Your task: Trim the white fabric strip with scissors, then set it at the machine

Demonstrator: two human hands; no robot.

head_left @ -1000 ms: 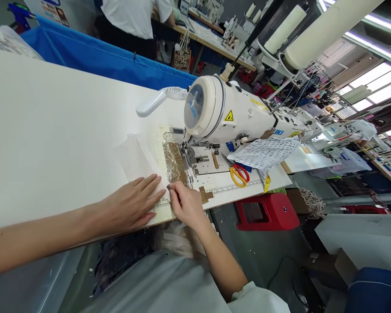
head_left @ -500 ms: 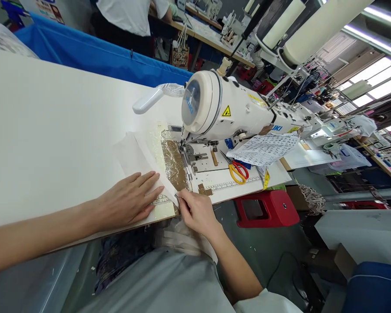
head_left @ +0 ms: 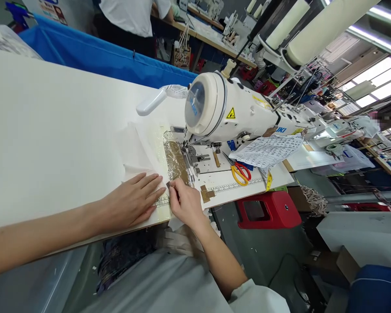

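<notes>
A thin white fabric piece (head_left: 137, 150) lies on the white table left of the sewing machine (head_left: 211, 106). My left hand (head_left: 133, 198) rests flat on its near end, fingers stretched toward the machine. Just right of it, my right hand (head_left: 186, 202) is closed in a pinch at the fabric's near corner, by the table's front edge. The fingers hide most of what they grip. Beyond the right hand, a brown taped patch (head_left: 176, 163) runs up to the presser foot and needle area. A printed ruler strip (head_left: 163, 201) shows between the hands.
Right of the needle lie scissors with red and yellow handles (head_left: 241, 174) and a printed cloth (head_left: 267, 150). A red stool (head_left: 270, 210) stands on the floor at the right. A blue fabric bin (head_left: 114, 54) borders the table's far side, with a person in white (head_left: 127, 17) beyond.
My right hand has moved left, closer to my left hand, taking the fabric's near corner with it. The fabric now bunches slightly by the left hand, which stays nearly in place.
</notes>
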